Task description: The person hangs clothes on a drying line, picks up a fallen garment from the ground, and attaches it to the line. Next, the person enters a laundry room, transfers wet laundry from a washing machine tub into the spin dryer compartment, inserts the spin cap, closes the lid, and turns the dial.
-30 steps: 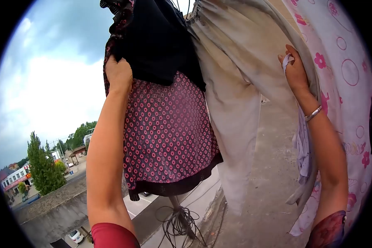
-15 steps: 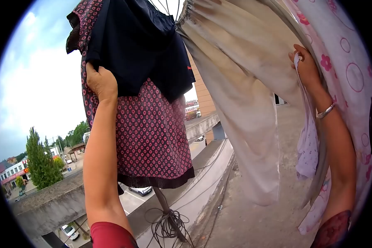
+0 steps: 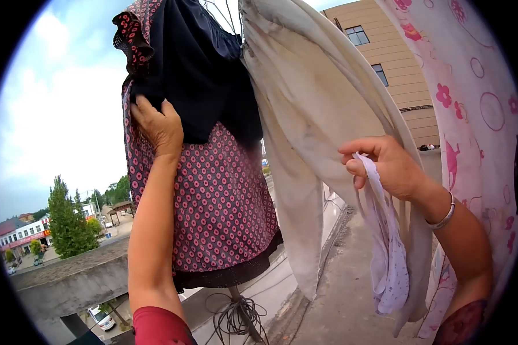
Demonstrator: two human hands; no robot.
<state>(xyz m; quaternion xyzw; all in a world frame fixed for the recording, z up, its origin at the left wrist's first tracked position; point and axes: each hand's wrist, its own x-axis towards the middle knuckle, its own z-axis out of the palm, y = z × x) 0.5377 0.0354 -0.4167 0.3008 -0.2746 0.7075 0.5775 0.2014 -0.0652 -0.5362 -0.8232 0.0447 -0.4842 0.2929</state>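
My left hand has its fingers curled at the lower left edge of hanging navy shorts. Behind the shorts hangs a dark garment with a pink ring pattern and a ruffled edge. My right hand is closed, with pale lilac speckled underpants hooked between thumb and fingers and dangling down. Beige trousers hang between my hands, and the right hand is in front of their leg.
A white and pink flowered sheet hangs at the right. Coiled cable is tied to a pole below the clothes. A concrete parapet runs along the left, with trees and street beyond. A tan building stands behind.
My right hand has come down and left with the underpants, away from the flowered sheet. My left hand stays at the shorts' edge, and the hanging clothes have swung.
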